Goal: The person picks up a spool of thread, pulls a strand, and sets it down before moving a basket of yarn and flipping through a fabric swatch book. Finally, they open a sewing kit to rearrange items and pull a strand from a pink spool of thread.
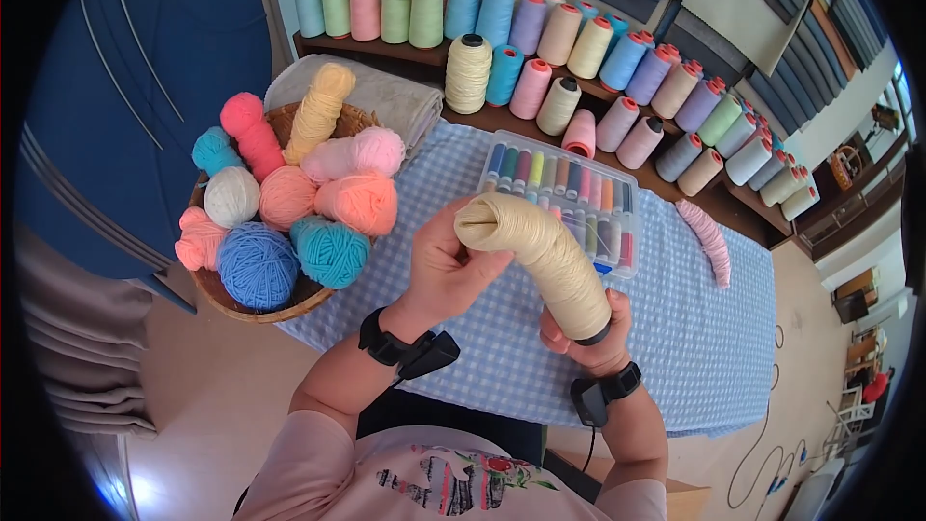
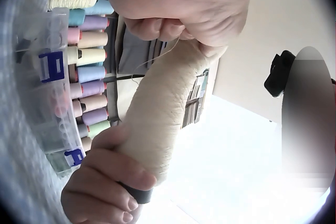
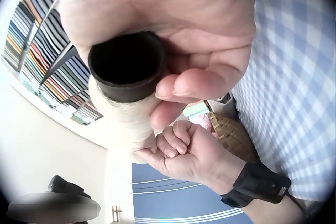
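A long, bent spool of cream yarn (image 1: 555, 265) is held above the table, tilted, its black hollow core (image 3: 126, 66) facing the right wrist camera. My right hand (image 1: 600, 336) grips the core end, fingers wrapped around it near the black rim. At the other, folded end, my left hand (image 1: 446, 270) curls its fingers with the thumb against the yarn. A fine loose thread (image 2: 157, 58) trails from those curled left fingers in the left wrist view. Behind the spool lies a clear plastic case (image 1: 632, 188) of small coloured thread spools.
On the left a wicker basket (image 1: 236, 307) holds several balls and skeins of yarn. Racks of thread cones (image 1: 531, 24) line the table's back. A pink twisted skein (image 1: 704, 239) lies on the blue checked cloth (image 1: 675, 347) to the right.
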`<state>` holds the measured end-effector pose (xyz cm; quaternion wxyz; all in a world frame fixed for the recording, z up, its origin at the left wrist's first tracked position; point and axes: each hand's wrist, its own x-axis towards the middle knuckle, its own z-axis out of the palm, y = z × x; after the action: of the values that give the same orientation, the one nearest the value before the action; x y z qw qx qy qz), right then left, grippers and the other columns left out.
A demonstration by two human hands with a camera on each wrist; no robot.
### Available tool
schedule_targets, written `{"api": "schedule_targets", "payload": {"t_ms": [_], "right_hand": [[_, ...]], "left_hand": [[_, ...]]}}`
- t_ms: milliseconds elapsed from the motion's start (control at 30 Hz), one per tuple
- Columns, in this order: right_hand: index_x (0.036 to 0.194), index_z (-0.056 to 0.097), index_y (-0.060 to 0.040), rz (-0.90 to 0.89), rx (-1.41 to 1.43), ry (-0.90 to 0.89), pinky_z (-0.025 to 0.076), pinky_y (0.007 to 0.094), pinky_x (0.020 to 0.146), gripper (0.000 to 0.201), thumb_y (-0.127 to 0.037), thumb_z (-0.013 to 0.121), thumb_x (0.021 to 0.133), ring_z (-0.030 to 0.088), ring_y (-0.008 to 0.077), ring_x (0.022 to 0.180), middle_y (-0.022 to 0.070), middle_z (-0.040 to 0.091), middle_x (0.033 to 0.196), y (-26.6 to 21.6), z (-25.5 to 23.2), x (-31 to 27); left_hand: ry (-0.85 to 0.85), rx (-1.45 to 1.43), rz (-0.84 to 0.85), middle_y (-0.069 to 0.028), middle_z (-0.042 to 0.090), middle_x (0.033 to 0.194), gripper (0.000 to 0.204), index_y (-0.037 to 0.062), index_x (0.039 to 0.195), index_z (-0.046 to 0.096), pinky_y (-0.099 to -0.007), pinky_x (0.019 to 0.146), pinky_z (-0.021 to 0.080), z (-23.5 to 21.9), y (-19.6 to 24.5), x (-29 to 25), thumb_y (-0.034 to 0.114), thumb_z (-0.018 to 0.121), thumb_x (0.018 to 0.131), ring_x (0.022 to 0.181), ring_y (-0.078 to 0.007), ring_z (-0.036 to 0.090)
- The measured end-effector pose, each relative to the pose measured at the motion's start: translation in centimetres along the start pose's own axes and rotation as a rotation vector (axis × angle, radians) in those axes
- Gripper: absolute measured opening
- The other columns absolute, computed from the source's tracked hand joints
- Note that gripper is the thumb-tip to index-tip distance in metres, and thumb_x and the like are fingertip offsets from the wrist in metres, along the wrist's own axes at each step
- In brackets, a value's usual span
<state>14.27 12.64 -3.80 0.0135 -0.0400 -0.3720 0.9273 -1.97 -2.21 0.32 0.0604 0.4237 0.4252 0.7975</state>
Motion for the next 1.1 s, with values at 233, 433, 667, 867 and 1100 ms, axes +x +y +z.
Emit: {"api": "schedule_targets", "payload": {"t_ms": [233, 433, 667, 867, 1100], "right_hand": [[0.118, 0.049, 0.0025, -0.004, -0.013, 0.021, 0.039, 0.0309, 0.049, 0.076, -0.060, 0.044, 0.077, 0.050, 0.0221, 0.053, 0.0188, 0.057, 0.072, 0.1, 0.3, 0.0], [0.122, 0.047, 0.0029, -0.016, 0.004, -0.061, 0.041, 0.0306, 0.051, 0.076, -0.058, 0.045, 0.078, 0.055, 0.0236, 0.062, 0.0197, 0.059, 0.082, 0.2, -0.7, 0.2], [0.120, 0.049, 0.0016, -0.008, -0.058, 0.023, 0.039, 0.0311, 0.050, 0.076, -0.061, 0.044, 0.076, 0.050, 0.0215, 0.054, 0.0171, 0.057, 0.072, 0.0, 0.5, 0.1], [0.125, 0.045, 0.0030, -0.055, 0.074, -0.147, 0.042, 0.0307, 0.053, 0.077, -0.057, 0.049, 0.077, 0.058, 0.0236, 0.071, 0.0192, 0.060, 0.088, 0.3, -0.7, 0.1], [0.126, 0.044, 0.0033, -0.051, 0.014, -0.083, 0.043, 0.0303, 0.052, 0.079, -0.057, 0.052, 0.075, 0.059, 0.0224, 0.071, 0.0192, 0.060, 0.090, 0.2, -0.5, 0.0]], "left_hand": [[-0.048, -0.037, -0.140, 0.0024, 0.054, 0.074, 0.031, -0.0028, 0.114, 0.054, -0.0176, 0.052, 0.033, -0.6, -0.1, -0.6, 0.020, 0.045, 0.096, 0.058, -0.0015, 0.041], [0.028, -0.264, -0.172, 0.0004, 0.056, 0.075, 0.030, -0.0018, 0.109, 0.056, -0.0192, 0.053, 0.035, -0.8, -0.7, -0.4, 0.021, 0.041, 0.098, 0.061, -0.0027, 0.045], [-0.025, -0.292, -0.203, 0.0002, 0.056, 0.076, 0.033, -0.0014, 0.118, 0.051, -0.0201, 0.049, 0.033, -0.2, -0.1, -0.4, 0.023, 0.046, 0.097, 0.058, -0.0029, 0.043], [0.090, -0.132, 0.018, 0.0004, 0.057, 0.081, 0.050, -0.0002, 0.135, 0.032, -0.0182, 0.053, 0.034, 1.0, -0.5, 0.2, 0.023, 0.049, 0.095, 0.059, -0.0021, 0.042], [0.052, -0.119, 0.029, -0.0051, 0.062, 0.088, 0.051, -0.0009, 0.134, 0.023, -0.0238, 0.078, 0.044, -0.8, -0.9, -0.1, 0.010, 0.052, 0.093, 0.084, -0.0065, 0.055]]}}
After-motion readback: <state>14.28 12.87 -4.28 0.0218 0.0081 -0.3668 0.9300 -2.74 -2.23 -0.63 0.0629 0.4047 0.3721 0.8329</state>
